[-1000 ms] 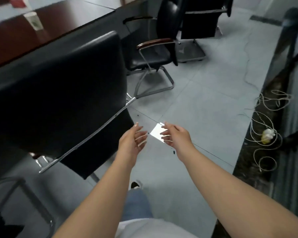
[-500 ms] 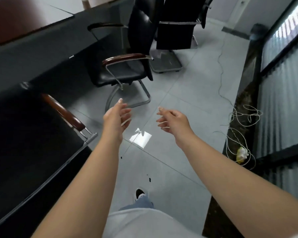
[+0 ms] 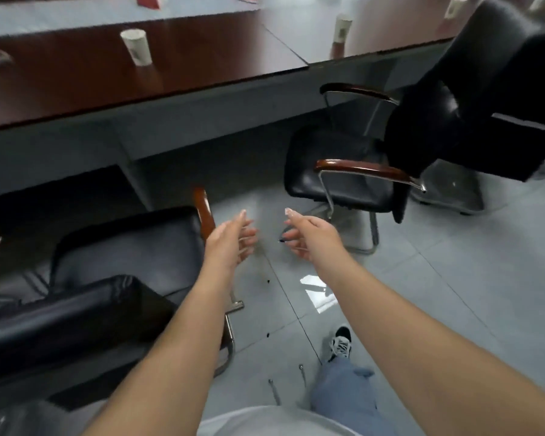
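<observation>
My left grip (image 3: 230, 242) and right grip (image 3: 309, 236) hang over the floor (image 3: 453, 278), palms facing each other, fingers loosely spread and holding nothing. The near chair (image 3: 123, 247) sits just left of my left grip. Its wooden armrest (image 3: 203, 209) is close beside my knuckles; I cannot tell whether they touch.

Near chair seat (image 3: 123, 247): black leather-like upholstery, smooth, soft sheen. Near armrest (image 3: 203, 212): reddish-brown wood, lacquered, glossy. Frame tube (image 3: 228, 335): chromed metal, bright.

Far chair (image 3: 343, 180): same black glossy upholstery. Far armrest (image 3: 362, 168): lacquered wood. Far legs (image 3: 373, 231): chromed metal.

Conference table top (image 3: 76, 80): dark red-brown wood, polished, mirrors light. Front panel (image 3: 202, 121) under table edge: grey, matt.

Paper cup (image 3: 136, 47) near table front edge: white paper, matt, red print.

Floor tiles (image 3: 453, 278): grey, smooth, glossy, bright reflection.

Trouser leg (image 3: 343, 398): blue denim.

Shoe (image 3: 340, 343): black, white laces.
</observation>
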`<move>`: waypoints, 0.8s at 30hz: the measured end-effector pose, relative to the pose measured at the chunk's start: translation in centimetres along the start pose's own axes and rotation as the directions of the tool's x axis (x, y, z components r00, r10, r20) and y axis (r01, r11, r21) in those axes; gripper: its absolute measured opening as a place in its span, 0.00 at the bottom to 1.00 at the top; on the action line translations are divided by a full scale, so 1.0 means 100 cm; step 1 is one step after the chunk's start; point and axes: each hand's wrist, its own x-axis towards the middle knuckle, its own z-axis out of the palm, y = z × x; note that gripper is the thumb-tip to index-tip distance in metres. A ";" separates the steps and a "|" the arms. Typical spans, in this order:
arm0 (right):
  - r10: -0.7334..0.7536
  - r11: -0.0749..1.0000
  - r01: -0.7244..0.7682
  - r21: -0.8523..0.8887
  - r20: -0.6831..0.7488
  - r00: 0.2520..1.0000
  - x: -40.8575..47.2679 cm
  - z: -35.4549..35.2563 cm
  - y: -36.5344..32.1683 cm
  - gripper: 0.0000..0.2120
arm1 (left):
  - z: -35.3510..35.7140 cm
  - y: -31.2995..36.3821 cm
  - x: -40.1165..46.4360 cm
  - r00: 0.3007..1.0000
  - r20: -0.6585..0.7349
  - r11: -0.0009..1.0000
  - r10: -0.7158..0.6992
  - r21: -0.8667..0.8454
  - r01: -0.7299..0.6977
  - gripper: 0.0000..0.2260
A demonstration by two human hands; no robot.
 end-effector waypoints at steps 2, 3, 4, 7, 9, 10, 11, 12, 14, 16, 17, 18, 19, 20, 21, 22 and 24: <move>0.017 0.998 -0.009 -0.062 0.135 0.991 0.041 0.024 -0.010 0.10 | -0.002 -0.002 0.022 0.997 -0.075 1.000 0.006 -0.017 -0.007 0.09; 0.028 0.996 -0.012 -0.092 0.173 0.985 0.053 0.031 -0.013 0.09 | 0.000 -0.002 0.029 0.995 -0.095 1.000 -0.012 -0.028 0.009 0.10; 0.045 0.991 -0.013 -0.135 0.239 0.970 0.073 0.041 -0.019 0.09 | 0.000 -0.001 0.044 0.988 -0.151 0.999 -0.025 -0.048 0.018 0.10; 0.116 0.972 -0.021 -0.233 0.399 0.910 0.123 0.061 -0.036 0.09 | -0.001 0.005 0.081 0.938 -0.333 0.989 -0.091 -0.137 0.047 0.12; 0.169 0.956 -0.032 -0.292 0.459 0.872 0.150 0.068 -0.046 0.10 | -0.002 0.012 0.097 0.901 -0.414 0.984 -0.129 -0.167 0.064 0.10; 0.200 0.941 -0.026 -0.337 0.493 0.846 0.166 0.073 -0.052 0.11 | -0.001 0.016 0.106 0.878 -0.456 0.983 -0.142 -0.168 0.072 0.09; 0.215 0.932 -0.022 -0.361 0.503 0.837 0.174 0.074 -0.055 0.11 | -0.002 0.018 0.110 0.867 -0.478 0.986 -0.140 -0.149 0.077 0.09; 0.245 0.917 -0.014 -0.400 0.534 0.809 0.191 0.080 -0.061 0.12 | 0.000 0.022 0.120 0.836 -0.530 0.985 -0.141 -0.164 0.063 0.09; 0.284 0.900 -0.017 -0.436 0.555 0.782 0.216 0.091 -0.064 0.13 | 0.001 0.023 0.132 0.776 -0.611 0.982 -0.159 -0.180 0.059 0.10; 0.341 0.879 -0.048 -0.475 0.555 0.758 0.235 0.102 -0.062 0.13 | 0.001 0.018 0.142 0.724 -0.664 0.979 -0.187 -0.189 0.079 0.10; 0.373 0.867 -0.069 -0.493 0.554 0.744 0.241 0.107 -0.060 0.13 | 0.002 0.014 0.145 0.709 -0.677 0.977 -0.197 -0.191 0.089 0.10; 0.405 0.856 -0.084 -0.511 0.559 0.724 0.247 0.112 -0.057 0.12 | 0.003 0.008 0.148 0.697 -0.688 0.976 -0.203 -0.196 0.091 0.09; 0.429 0.841 -0.088 -0.534 0.559 0.710 0.253 0.119 -0.054 0.12 | 0.003 0.004 0.152 0.687 -0.695 0.974 -0.213 -0.203 0.097 0.09; 0.451 0.825 -0.086 -0.559 0.558 0.697 0.260 0.124 -0.051 0.11 | 0.002 -0.001 0.158 0.679 -0.698 0.971 -0.228 -0.216 0.104 0.08; 0.459 0.815 -0.082 -0.573 0.554 0.695 0.265 0.129 -0.048 0.11 | 0.001 -0.002 0.162 0.675 -0.700 0.970 -0.233 -0.216 0.111 0.08; 0.476 0.801 -0.084 -0.592 0.545 0.690 0.273 0.134 -0.042 0.11 | -0.003 -0.007 0.171 0.662 -0.705 0.965 -0.253 -0.229 0.126 0.08; 0.506 0.777 -0.098 -0.622 0.525 0.684 0.286 0.145 -0.033 0.11 | -0.012 -0.013 0.186 0.634 -0.719 0.958 -0.283 -0.245 0.149 0.09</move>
